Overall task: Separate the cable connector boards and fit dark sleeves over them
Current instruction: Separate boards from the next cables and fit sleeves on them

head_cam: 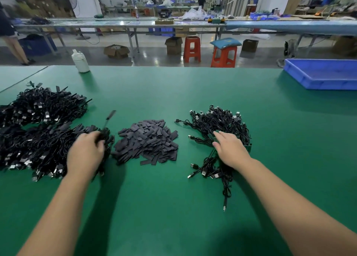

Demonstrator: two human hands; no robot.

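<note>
- Currently we are working at the green table, with three heaps in front of us: sleeved cables at left, sleeves in the middle, bare cables at right.
- We are holding one blurred cable in the left hand at the edge of the left heap; the fingers are curling round it, though motion blur is hiding the exact pinch.
- We are reaching the right hand onto the bare cables; its fingers are lying straight and slightly spread on the heap, gripping nothing that we can see.
- A green board edge is showing just beside the right hand, under the wires.
- We are judging the cables light, limp and prone to tangling; lifting one is likely dragging neighbours along.
- We are judging the boards thin, stiff and probably fragile at the solder joints, so we are planning to hold each by its edges near the cable end, not by the wire.
- We are judging the sleeves light, flat and soft; pinching the sides should be opening the mouth.
- A blue tray is sitting well apart at far right, a white bottle at far left.
</note>
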